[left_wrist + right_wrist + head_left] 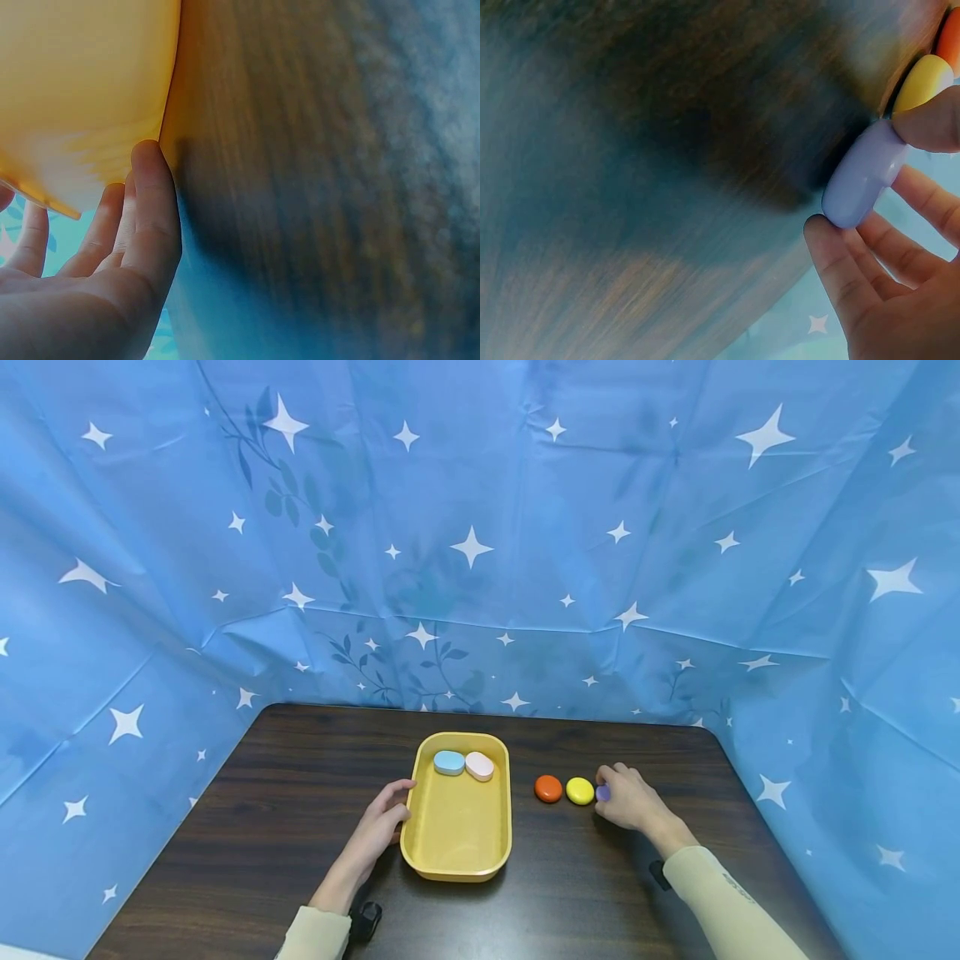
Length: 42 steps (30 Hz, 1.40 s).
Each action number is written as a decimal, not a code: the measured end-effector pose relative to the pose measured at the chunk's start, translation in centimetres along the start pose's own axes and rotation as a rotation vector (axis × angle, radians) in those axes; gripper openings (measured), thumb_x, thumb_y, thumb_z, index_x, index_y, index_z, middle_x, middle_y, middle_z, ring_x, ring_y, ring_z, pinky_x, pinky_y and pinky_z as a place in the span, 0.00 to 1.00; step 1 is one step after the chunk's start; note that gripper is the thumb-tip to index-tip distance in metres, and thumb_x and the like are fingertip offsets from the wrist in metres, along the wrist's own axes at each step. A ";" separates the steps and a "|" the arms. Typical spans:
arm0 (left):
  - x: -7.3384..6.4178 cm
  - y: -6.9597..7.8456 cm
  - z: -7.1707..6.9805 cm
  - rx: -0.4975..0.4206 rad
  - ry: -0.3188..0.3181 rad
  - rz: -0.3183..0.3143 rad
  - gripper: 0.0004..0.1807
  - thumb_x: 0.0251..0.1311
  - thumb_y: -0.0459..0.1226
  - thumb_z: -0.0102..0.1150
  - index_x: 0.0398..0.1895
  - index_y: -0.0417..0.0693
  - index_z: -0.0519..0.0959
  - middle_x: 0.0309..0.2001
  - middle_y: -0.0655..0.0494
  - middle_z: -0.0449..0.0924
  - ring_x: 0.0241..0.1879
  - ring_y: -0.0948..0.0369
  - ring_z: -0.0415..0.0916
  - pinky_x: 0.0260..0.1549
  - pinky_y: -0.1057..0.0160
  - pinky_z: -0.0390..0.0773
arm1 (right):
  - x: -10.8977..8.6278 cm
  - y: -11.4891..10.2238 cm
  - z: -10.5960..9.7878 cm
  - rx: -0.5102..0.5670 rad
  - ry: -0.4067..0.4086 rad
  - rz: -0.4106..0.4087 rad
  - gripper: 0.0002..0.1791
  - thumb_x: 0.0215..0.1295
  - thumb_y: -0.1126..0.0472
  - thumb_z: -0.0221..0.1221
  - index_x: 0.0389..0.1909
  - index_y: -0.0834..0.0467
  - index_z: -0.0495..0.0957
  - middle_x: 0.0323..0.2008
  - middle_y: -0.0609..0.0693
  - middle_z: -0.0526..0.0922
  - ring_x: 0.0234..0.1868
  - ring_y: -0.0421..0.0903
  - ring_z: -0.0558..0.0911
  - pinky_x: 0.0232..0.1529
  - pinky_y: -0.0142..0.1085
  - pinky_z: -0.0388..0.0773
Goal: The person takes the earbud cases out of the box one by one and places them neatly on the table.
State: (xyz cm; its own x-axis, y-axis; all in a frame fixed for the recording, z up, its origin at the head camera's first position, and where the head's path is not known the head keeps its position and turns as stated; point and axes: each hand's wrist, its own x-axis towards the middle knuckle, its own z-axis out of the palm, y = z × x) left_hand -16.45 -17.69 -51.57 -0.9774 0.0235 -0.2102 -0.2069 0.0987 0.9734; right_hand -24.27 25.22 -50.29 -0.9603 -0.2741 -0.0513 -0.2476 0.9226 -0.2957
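Observation:
My left hand point(378, 818) is at the left side of a yellow tray point(456, 860). In the left wrist view its fingertips point(148, 159) touch the tray's outer wall, fingers mostly straight. My right hand point(633, 797) pinches a smooth, rounded purple piece point(862, 176) between thumb and fingers, close over the table. Left of that hand lie a yellow round piece point(580, 791) and an orange-red one point(548, 789), in a row. Inside the tray, toward its far end, a light blue oblong piece point(449, 763) and a pale pink one point(480, 766) lie side by side.
Beneath everything is a dark wood-grain table point(315, 760) with rounded far corners. A blue curtain point(525, 527) with white stars surrounds its back and sides. Both wrists carry black bands, the left band point(366, 922) and the right band point(660, 875).

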 end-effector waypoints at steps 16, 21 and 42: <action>0.1 -0.1 0.0 -0.018 -0.008 0.007 0.29 0.65 0.33 0.48 0.71 0.49 0.68 0.65 0.41 0.72 0.55 0.48 0.77 0.47 0.48 0.81 | 0.1 -0.5 -1.0 -0.035 0.027 -0.028 0.14 0.59 0.62 0.61 0.46 0.59 0.79 0.41 0.53 0.77 0.41 0.54 0.73 0.37 0.50 0.76; 0.1 -0.1 0.0 -0.019 -0.007 0.007 0.28 0.66 0.33 0.48 0.71 0.49 0.68 0.65 0.41 0.72 0.55 0.48 0.77 0.48 0.48 0.81 | 0.2 -1.3 -1.7 -0.029 0.037 -0.027 0.15 0.58 0.63 0.59 0.47 0.60 0.80 0.41 0.54 0.77 0.42 0.54 0.73 0.37 0.50 0.76; -0.1 -0.2 -0.2 -0.025 -0.008 0.016 0.28 0.66 0.32 0.48 0.71 0.48 0.68 0.65 0.40 0.72 0.54 0.48 0.78 0.47 0.48 0.81 | 0.9 -5.6 -3.1 0.027 0.096 -0.058 0.19 0.64 0.57 0.62 0.53 0.60 0.79 0.50 0.56 0.78 0.49 0.56 0.74 0.41 0.53 0.76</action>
State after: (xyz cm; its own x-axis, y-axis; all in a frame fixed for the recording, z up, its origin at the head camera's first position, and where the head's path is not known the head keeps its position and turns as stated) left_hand -16.33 -17.87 -51.73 -0.9803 0.0329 -0.1948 -0.1920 0.0734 0.9786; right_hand -24.18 20.66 -45.70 -0.9527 -0.2982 0.0583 -0.3007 0.8981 -0.3209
